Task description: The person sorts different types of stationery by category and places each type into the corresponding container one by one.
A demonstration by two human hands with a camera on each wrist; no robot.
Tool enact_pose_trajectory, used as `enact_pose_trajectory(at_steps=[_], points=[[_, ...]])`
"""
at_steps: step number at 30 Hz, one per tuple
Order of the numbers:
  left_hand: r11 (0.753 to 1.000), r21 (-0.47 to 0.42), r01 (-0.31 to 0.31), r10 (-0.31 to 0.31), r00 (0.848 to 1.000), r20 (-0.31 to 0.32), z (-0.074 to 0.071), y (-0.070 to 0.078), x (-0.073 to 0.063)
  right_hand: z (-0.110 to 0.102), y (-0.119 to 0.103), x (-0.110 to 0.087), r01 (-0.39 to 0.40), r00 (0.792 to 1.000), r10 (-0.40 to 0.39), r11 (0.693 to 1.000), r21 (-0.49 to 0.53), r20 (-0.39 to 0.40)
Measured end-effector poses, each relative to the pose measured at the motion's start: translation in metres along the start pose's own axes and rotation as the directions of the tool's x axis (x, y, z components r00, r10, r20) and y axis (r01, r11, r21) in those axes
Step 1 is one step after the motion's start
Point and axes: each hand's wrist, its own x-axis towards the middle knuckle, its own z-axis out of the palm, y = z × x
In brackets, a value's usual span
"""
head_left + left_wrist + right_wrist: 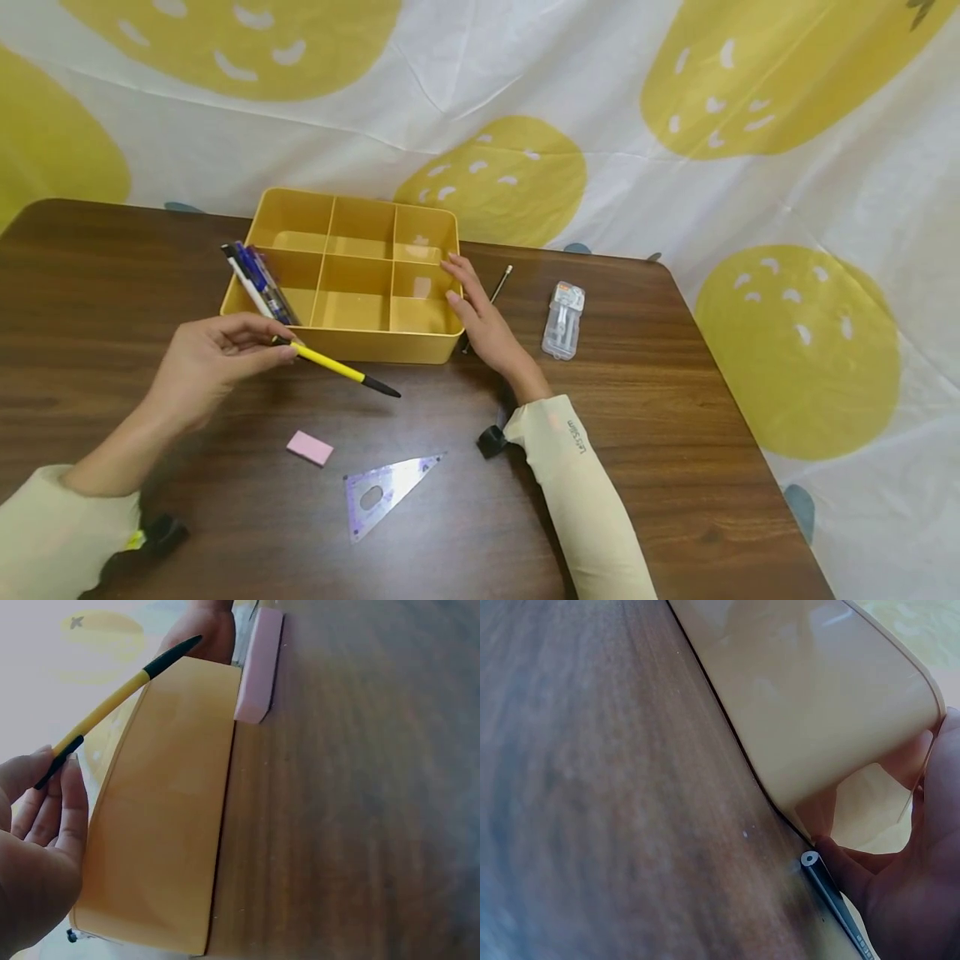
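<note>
My left hand pinches a yellow pen with black ends between thumb and fingers, in front of the organizer box's near wall. In the left wrist view the pen slants up across that wall. The yellow organizer box has several compartments. Several pens, white and blue-purple, lean in its front left compartment. My right hand holds the box's right side wall, with thumb and fingertip over the rim. In the right wrist view, other fingers lie low against the outer wall, beside a dark pencil.
A pink eraser and a clear set square with purple markings lie on the brown table in front of the box. To the right is a small clear plastic case. A patterned curtain hangs behind.
</note>
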Motion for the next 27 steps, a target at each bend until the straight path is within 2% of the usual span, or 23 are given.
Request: enact_pose_trajectory(at_steps=[4, 10, 15, 21, 27], points=[[0.999, -0.04, -0.009, 0.008, 1.0, -0.024, -0.001, 0.003, 0.002, 0.0, 0.0, 0.0, -0.007, 1.0, 0.007, 1.0, -0.002, 0.002], [1.0, -0.003, -0.023, 0.023, 0.998, -0.065, -0.008, 0.013, 0.005, 0.0, 0.0, 0.0, -0.003, 1.0, 0.003, 1.0, -0.001, 0.002], [0.999, -0.017, -0.041, 0.039, 0.993, -0.109, -0.016, 0.023, 0.01, 0.0, 0.0, 0.0, -0.012, 1.0, 0.012, 1.0, -0.007, 0.002], [0.995, -0.065, -0.081, 0.07, 0.985, -0.157, -0.022, 0.033, 0.016, 0.0, 0.0, 0.0, -0.009, 1.0, 0.009, 1.0, -0.013, 0.003], [0.979, -0.169, -0.113, 0.078, 0.977, -0.2, -0.028, 0.037, 0.023, 0.0, 0.0, 0.0, -0.004, 1.0, 0.004, 1.0, -0.016, 0.003]])
